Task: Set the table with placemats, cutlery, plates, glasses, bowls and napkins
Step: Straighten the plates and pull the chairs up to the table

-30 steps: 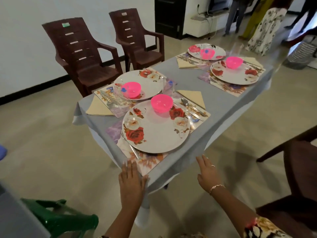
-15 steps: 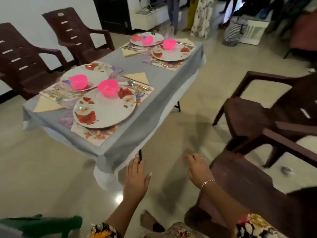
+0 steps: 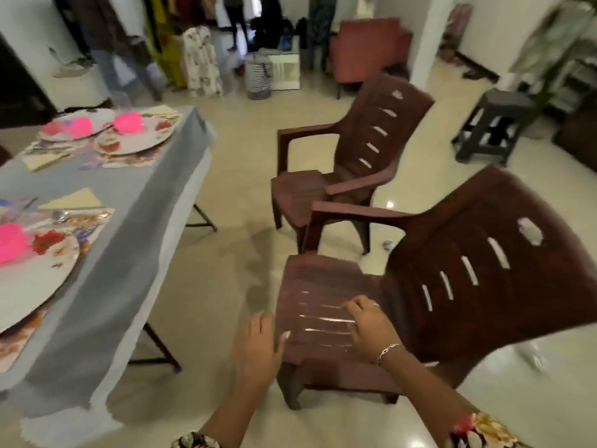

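At bottom centre the left hand [image 3: 260, 345] is flat and slack, fingers straight, grasping nothing, just off the front edge of the near chair [image 3: 484, 286]. The right hand [image 3: 370, 326] hovers loosely curled and empty over its seat; I cannot tell whether it touches. Along the left edge the grey-clothed table [image 3: 135, 227] carries a flowered plate [image 3: 35, 279] with a pink bowl [image 3: 11, 242] on it, a napkin [image 3: 72, 198] and cutlery [image 3: 74, 215] beside them, while a second chair [image 3: 355, 156] stands beyond the near one.

Glossy brown plastic chair [image 3: 326, 305], matt grey cloth tablecloth [image 3: 135, 202], shiny floor [image 3: 226, 130]
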A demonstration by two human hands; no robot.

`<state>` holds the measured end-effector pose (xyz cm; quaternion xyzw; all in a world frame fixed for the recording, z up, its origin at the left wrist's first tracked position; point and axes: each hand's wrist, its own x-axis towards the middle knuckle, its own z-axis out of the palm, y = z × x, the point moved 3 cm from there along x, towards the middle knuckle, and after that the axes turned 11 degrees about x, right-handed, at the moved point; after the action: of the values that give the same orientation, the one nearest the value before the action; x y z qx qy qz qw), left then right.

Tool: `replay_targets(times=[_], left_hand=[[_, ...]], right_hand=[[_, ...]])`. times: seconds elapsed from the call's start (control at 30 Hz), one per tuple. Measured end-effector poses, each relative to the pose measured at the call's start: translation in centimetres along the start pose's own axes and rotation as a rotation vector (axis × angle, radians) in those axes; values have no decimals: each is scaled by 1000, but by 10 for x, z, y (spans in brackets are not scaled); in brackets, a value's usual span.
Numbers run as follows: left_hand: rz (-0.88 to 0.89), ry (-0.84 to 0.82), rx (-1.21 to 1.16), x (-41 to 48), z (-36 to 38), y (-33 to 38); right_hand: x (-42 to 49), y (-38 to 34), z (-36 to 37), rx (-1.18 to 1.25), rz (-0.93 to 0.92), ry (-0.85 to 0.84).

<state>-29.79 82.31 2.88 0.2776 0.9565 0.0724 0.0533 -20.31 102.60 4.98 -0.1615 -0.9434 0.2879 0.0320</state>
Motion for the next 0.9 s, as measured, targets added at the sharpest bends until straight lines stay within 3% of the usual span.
replay_targets(times=[0.23, 0.37, 0.7, 0.9], left_hand=[[42, -15, -348, 37, 7, 107], [80, -26, -467, 27, 4, 185], [-71, 75, -716, 28, -11, 396], [-101, 59, -773, 21, -16, 491]], right_hand=[[-52, 73, -64, 88, 243, 219], [-84, 111, -102, 105, 286, 328], [-127, 192, -241, -134, -235, 336], [-150, 251, -305, -130, -307, 293]])
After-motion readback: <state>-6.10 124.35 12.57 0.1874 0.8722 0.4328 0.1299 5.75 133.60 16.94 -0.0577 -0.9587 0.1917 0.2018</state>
